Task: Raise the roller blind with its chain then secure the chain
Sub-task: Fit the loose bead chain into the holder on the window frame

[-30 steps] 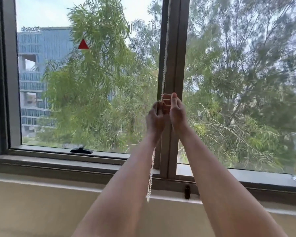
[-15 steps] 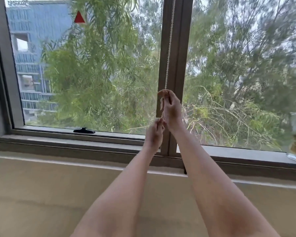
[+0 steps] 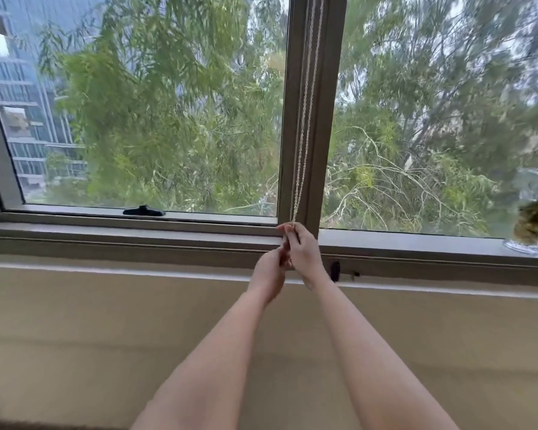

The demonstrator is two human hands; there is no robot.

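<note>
Both your hands have dropped from mid-pane to the sill, your right hand [image 3: 302, 248] pinched shut around the chain [image 3: 303, 119] where its two strands run down the central mullion [image 3: 326, 119], your left hand [image 3: 269, 273] just below, curled on the slack. No blind shows in the glass, so it looks raised. Keep the strands taut and untwisted, then guide the loop toward the small black clip [image 3: 335, 271] under the sill's edge, beside your right wrist.
</note>
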